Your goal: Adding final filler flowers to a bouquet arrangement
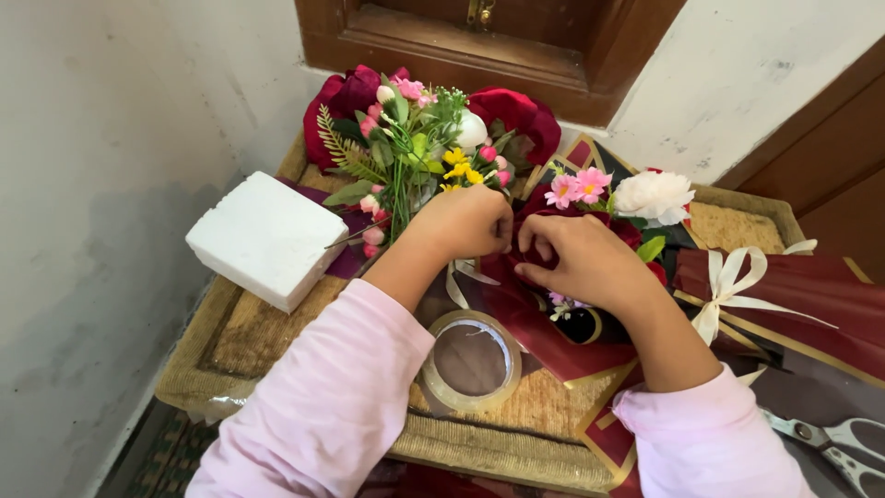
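The dark red glossy wrapping paper (553, 323) lies pinched between left hand (466, 221) and right hand (576, 258), both grips closed on its fold, equally near.

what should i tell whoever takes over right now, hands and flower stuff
Left hand and right hand: both closed on the dark red wrapping paper at the base of the flower bunch, fingertips meeting.
Nearby: tape roll below the left wrist, white foam block to the left, scissors at right, a wrapped bouquet with cream ribbon at right.
Done: flowers gathered, paper partly round them.
Left: apparently fixing the wrap; no tape visible on it.
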